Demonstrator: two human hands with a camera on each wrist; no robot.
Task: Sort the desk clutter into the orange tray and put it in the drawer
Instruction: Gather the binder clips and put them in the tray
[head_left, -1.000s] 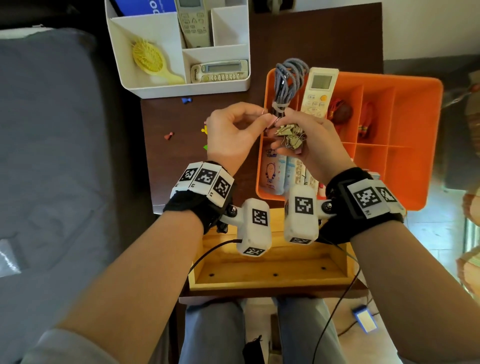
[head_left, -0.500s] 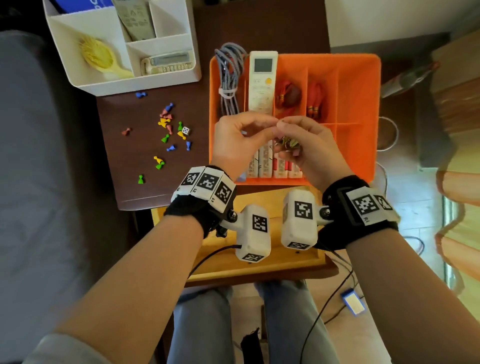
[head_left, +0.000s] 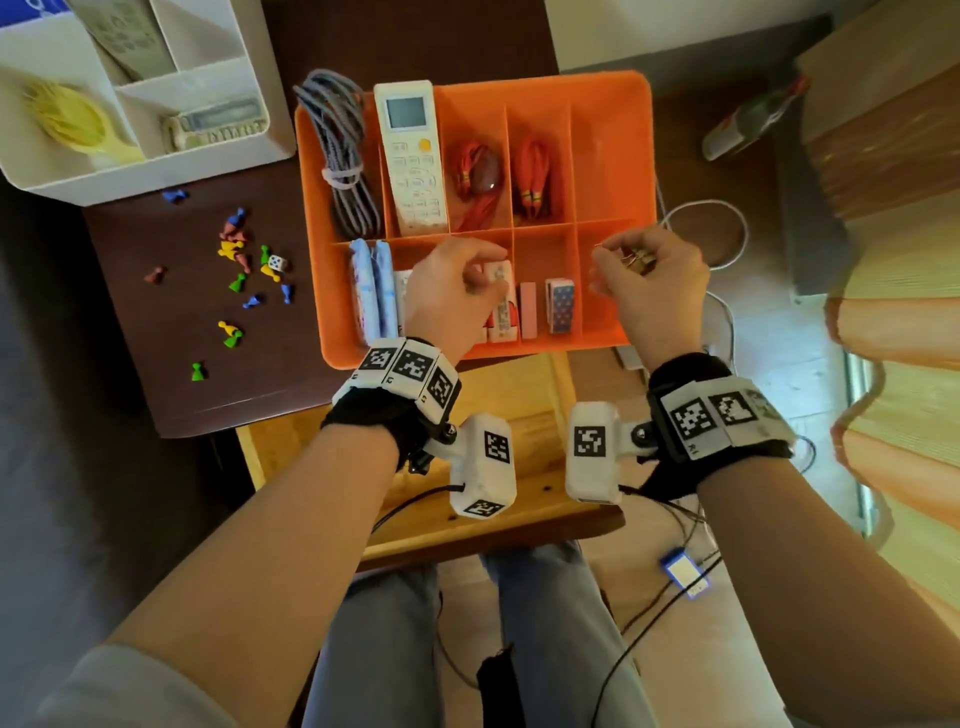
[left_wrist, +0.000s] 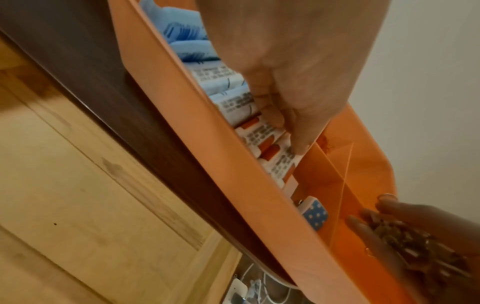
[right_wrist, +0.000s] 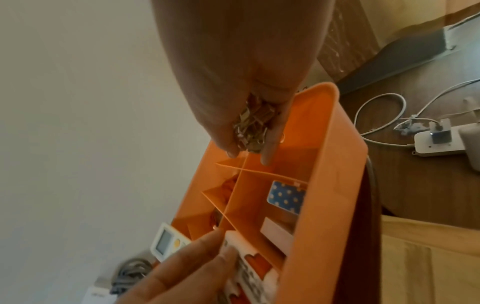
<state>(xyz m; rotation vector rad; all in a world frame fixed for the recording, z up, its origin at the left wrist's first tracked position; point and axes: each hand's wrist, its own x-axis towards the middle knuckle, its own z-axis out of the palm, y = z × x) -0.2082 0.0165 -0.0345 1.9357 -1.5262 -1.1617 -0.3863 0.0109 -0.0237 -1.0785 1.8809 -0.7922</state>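
The orange tray (head_left: 640, 156) sits on the dark desk with a grey cable (head_left: 343, 156), a white remote (head_left: 410, 156), red tassels and tissue packs (head_left: 371, 291) in its compartments. My right hand (head_left: 615, 265) holds a clump of metal clips (head_left: 638, 258) over the tray's near right compartment; the clips (right_wrist: 252, 125) sit between the thumb and fingers just above the dividers. My left hand (head_left: 483, 267) hovers over the near middle packs with loosely curled fingers (left_wrist: 291, 131) and nothing in it. The open wooden drawer (head_left: 530, 379) lies below both wrists.
Coloured game pawns and a die (head_left: 244, 270) are scattered on the desk left of the tray. A white organiser (head_left: 156, 171) with a yellow brush and remotes stands at the back left. White cables and a power strip (right_wrist: 436, 142) lie on the floor to the right.
The hands, joined at the clips before, have parted. My right hand carried the clips right, over the near right compartment. My left hand let go and stayed over the packs.
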